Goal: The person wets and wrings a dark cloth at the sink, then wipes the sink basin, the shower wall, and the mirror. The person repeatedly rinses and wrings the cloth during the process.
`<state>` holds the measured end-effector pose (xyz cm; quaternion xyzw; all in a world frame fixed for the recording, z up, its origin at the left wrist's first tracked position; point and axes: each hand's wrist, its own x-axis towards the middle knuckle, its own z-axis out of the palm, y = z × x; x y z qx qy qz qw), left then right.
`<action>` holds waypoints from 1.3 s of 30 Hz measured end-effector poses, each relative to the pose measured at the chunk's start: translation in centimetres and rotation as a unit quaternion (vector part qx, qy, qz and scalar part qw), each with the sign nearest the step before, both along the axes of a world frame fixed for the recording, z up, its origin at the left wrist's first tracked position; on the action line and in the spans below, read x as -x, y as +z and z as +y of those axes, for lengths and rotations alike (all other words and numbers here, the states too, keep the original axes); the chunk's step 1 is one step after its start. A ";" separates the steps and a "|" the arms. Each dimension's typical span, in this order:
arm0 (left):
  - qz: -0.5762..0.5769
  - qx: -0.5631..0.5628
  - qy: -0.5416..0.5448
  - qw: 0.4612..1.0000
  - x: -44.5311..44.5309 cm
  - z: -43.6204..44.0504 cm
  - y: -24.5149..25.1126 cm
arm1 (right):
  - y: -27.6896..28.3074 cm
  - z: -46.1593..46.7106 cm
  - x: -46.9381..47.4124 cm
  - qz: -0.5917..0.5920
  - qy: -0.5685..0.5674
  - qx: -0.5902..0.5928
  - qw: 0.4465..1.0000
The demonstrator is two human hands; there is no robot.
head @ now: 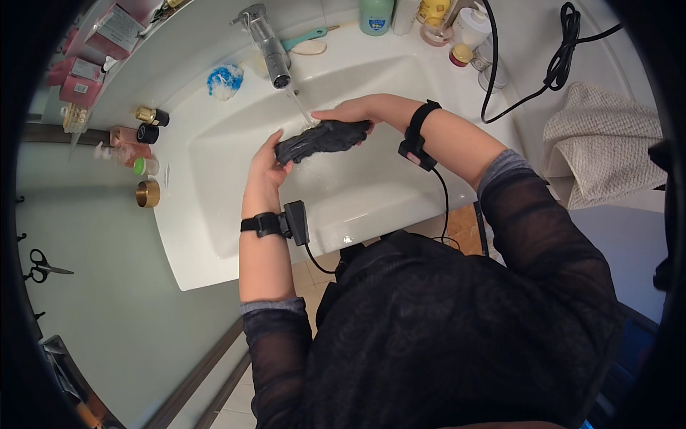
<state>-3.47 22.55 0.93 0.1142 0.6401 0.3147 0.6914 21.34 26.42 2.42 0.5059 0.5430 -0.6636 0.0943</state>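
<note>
A dark grey wet cloth (321,142) is stretched between my two hands above the basin of a white sink (230,204). My left hand (269,161) grips its left end, with the thumb on the near side of the view. At the other end, my right hand (348,113) holds the cloth from above, its fingertips partly hidden behind the fabric. Water runs from the chrome faucet (268,51) in a thin stream and meets the cloth near my right thumb. What kind of cloth it is cannot be told.
A blue and white mesh puff (225,81) and a teal-handled brush (305,38) lie on the sink's back ledge. Bottles, including a green one (376,16), and jars crowd the back right corner. A beige towel (611,145) hangs right, near a coiled black cable (565,48).
</note>
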 end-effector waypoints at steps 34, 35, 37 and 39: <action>-0.268 -0.151 0.171 0.936 -6.7 -0.9 -0.1 | -0.1 -3.4 4.0 0.308 -0.304 -0.347 0.832; -0.189 -0.214 0.154 0.946 -7.5 -0.6 0.4 | -0.2 -3.6 4.6 0.275 -0.294 -0.394 0.826; -0.003 -0.320 0.125 0.939 -9.1 -0.4 1.1 | -0.1 -4.1 6.1 0.165 -0.299 -0.447 0.827; 0.126 -0.377 0.113 0.910 -9.9 -0.2 1.8 | 0.4 -4.1 6.8 0.238 -0.397 -0.380 0.801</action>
